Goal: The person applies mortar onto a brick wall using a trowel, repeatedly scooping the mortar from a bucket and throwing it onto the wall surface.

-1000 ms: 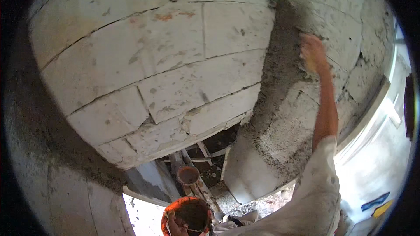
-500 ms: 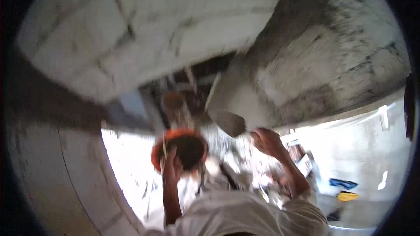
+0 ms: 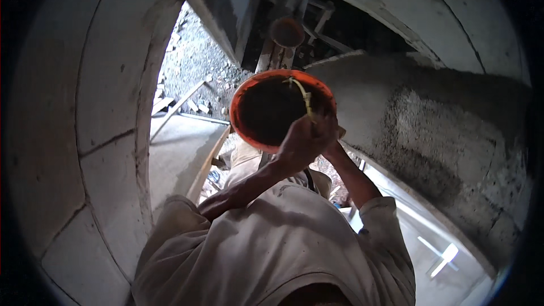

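Observation:
An orange bucket (image 3: 241, 131) with dark, wet-looking mortar (image 3: 269, 107) inside is held in front of my body. Its bent yellow handle (image 3: 306, 97) rises over the mortar, and my left hand (image 3: 299, 143) is closed on the handle's near end. Close against it, at the bucket's right rim, my right hand (image 3: 330, 133) is closed too; a small tan end juts out beside it. What the right hand grips is mostly hidden. No trowel blade shows now.
A round brown container (image 3: 287, 32) stands beyond the bucket on planks (image 3: 277, 59). Block wall (image 3: 107, 96) rises at left, and a rough, partly plastered wall (image 3: 442, 130) at right. Below left are a board (image 3: 190, 141), a wooden strip (image 3: 177, 106) and rubble (image 3: 198, 45).
The trowel seen in my right hand is out of sight. My hands have come together at the bucket, which now appears nearer and more central. My view has tilted down.

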`<action>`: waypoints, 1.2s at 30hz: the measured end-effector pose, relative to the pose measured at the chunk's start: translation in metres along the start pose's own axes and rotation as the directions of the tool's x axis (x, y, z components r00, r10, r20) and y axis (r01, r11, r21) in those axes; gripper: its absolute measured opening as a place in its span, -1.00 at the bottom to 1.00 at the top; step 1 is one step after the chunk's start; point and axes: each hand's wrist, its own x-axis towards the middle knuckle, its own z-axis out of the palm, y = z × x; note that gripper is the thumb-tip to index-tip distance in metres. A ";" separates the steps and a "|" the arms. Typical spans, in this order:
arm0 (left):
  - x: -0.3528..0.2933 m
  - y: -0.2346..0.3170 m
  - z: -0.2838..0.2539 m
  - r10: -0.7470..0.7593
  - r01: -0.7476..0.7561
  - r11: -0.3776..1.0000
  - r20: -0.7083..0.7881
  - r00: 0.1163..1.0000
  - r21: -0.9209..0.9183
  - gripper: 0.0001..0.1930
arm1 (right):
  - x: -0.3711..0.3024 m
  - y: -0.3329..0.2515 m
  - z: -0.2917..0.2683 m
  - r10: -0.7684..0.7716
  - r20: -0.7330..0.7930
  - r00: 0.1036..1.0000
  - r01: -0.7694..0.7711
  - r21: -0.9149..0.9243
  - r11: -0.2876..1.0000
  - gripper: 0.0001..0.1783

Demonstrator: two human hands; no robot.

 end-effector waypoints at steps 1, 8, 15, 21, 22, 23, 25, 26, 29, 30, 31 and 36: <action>0.001 0.003 0.005 0.039 -0.039 0.999 0.005 0.999 0.026 -0.72 | -0.004 -0.003 -0.004 0.122 0.080 0.989 -0.118 -0.054 0.992 -0.61; 0.007 0.014 0.017 0.067 -0.076 0.994 0.102 0.992 0.083 -0.66 | -0.036 -0.024 -0.003 0.436 0.259 0.862 -0.418 -0.126 0.900 -0.63; 0.014 0.004 -0.011 -0.082 0.082 0.996 0.026 0.996 0.027 -0.68 | -0.009 -0.080 -0.012 0.591 0.215 0.778 -0.192 -0.813 0.549 -0.66; 0.013 0.003 -0.040 -0.011 0.019 0.963 0.032 0.999 -0.268 -0.75 | -0.014 -0.077 -0.022 0.493 0.126 0.861 -0.216 -0.786 0.579 -0.73; 0.013 0.016 -0.037 -0.081 0.091 0.936 0.043 0.996 -0.341 -0.76 | -0.013 -0.082 -0.034 0.525 0.101 0.845 -0.242 -0.804 0.544 -0.73; 0.015 0.019 -0.040 -0.063 0.095 0.929 0.099 0.993 -0.357 -0.81 | -0.024 -0.069 -0.044 0.493 0.082 0.866 -0.232 -0.808 0.541 -0.72; 0.015 0.025 -0.044 -0.061 0.081 0.902 0.060 0.996 -0.425 -0.84 | -0.031 -0.069 -0.056 0.454 0.046 0.890 -0.255 -0.776 0.576 -0.72; 0.009 0.044 -0.041 -0.130 0.132 0.877 0.036 0.991 -0.462 -0.80 | -0.024 -0.088 -0.064 0.455 0.023 0.890 -0.291 -0.739 0.607 -0.73; 0.024 0.019 -0.053 -0.144 0.120 0.930 -0.043 0.989 -0.346 -0.63 | -0.003 -0.166 -0.111 0.270 -0.043 0.962 -0.213 -0.737 0.642 -0.74; 0.035 0.003 -0.052 -0.127 0.096 0.924 -0.060 0.990 -0.369 -0.63 | 0.004 -0.195 -0.134 0.180 -0.062 0.982 -0.167 -0.735 0.657 -0.74; 0.037 -0.001 -0.044 -0.076 0.043 0.935 -0.080 0.994 -0.351 -0.64 | 0.008 -0.215 -0.163 0.095 -0.038 0.995 -0.092 -0.732 0.674 -0.72; 0.067 -0.054 -0.081 -0.101 0.083 0.932 -0.032 0.994 -0.352 -0.70 | 0.053 -0.436 -0.248 -0.418 0.130 0.899 0.361 -0.760 0.540 -0.60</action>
